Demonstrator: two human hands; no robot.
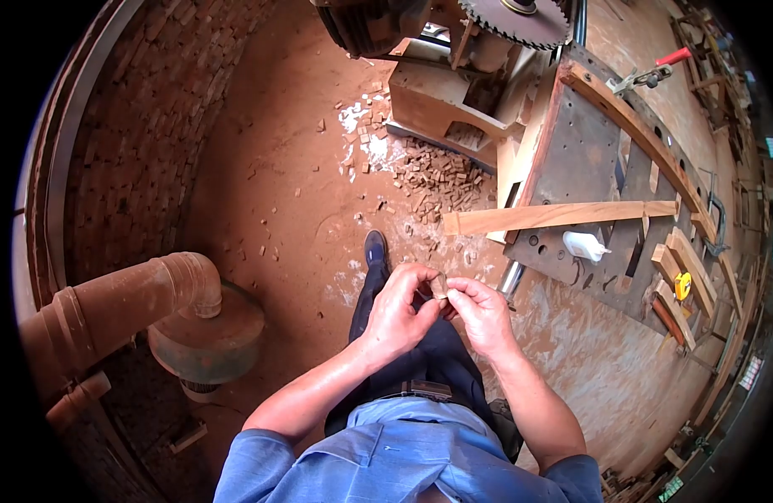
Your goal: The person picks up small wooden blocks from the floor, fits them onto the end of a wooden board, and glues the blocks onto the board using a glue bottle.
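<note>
Both hands meet in front of my waist, above my dark trousers. My left hand (400, 308) has its fingers curled round a small brownish piece (439, 287) that looks like wood. My right hand (482, 313) pinches at the right side of the same piece, its thumb and forefinger pressed together there. The fingers partly hide the piece. Beyond the hands, to the upper right, a long wooden strip (562, 218) lies across the dark metal table (571, 151), with a white bottle (584, 246) just below it.
A toothed circular saw blade (520, 18) is at the top, above a wooden box frame (441, 101). Small wood offcuts (437, 176) litter the floor. A curved wooden piece (646, 138), clamp (720, 226) and yellow tape measure (682, 286) are right. A thick duct (135, 298) stands left.
</note>
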